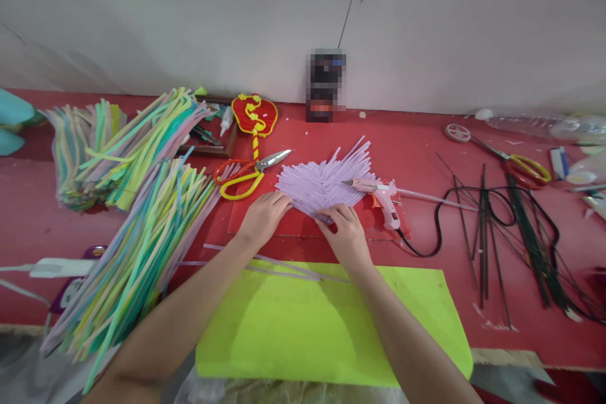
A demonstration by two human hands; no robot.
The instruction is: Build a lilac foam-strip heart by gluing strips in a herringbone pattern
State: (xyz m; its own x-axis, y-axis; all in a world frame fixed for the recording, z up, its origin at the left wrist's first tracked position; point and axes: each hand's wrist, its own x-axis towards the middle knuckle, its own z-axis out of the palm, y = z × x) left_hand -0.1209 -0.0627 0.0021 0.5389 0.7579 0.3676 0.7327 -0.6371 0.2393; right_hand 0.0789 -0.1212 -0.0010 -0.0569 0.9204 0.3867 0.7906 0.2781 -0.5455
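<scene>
A flat lavender leaf-like piece of pipe cleaners (315,182), laid in a herringbone pattern, lies on the red table in front of me. My left hand (266,219) has its fingers closed on the near left edge. At the near tip, my right hand (347,237) pinches the piece between thumb and fingers. A pink glue gun (384,196) rests over its right side, nozzle pointing left. Yellow-handled scissors (246,180) lie just left of it. Several loose lavender pipe cleaners (284,268) are under and near my wrists.
Bundles of coloured pipe cleaners (137,259) fill the left. A lime-green board (331,322) covers the near edge. Dark green wires (530,240), a black cord (438,233) and another pair of scissors (525,167) lie at right. A pixelated phone-like object (326,85) leans on the wall.
</scene>
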